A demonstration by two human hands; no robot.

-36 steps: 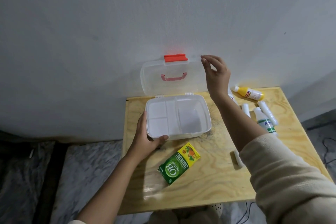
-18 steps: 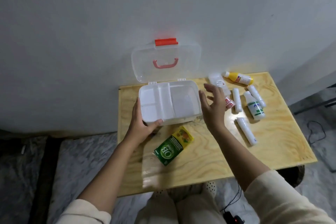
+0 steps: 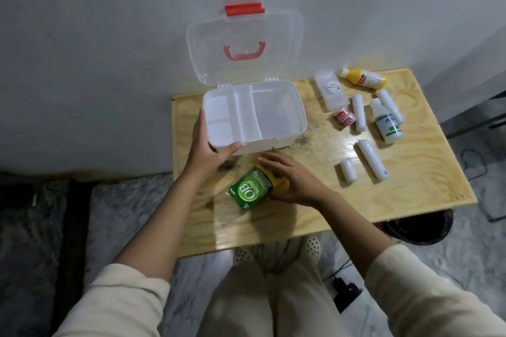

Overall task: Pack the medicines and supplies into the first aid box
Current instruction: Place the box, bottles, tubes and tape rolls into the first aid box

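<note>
The white first aid box (image 3: 299,128) stands open on the wooden table (image 3: 410,180), its clear lid (image 3: 284,35) leaning back against the wall, its compartments bare. My left hand (image 3: 208,145) grips the box's front left corner. My right hand (image 3: 290,180) is closed around the yellow end of a green medicine carton (image 3: 250,189) lying just in front of the box. To the right lie a yellow bottle (image 3: 362,79), a white bottle with green print (image 3: 386,124), a clear case (image 3: 331,90), a small red-and-white roll (image 3: 344,117) and several white gauze rolls (image 3: 371,163).
The table's back edge meets a grey wall. My legs and white shoes (image 3: 310,246) are under the front edge. A black device with a red light (image 3: 347,291) and cables lie on the marble floor at the right.
My right hand came down from the lid, passed the box's right side and took hold of the green carton. My left hand stayed on the box. The view tilted downward.
</note>
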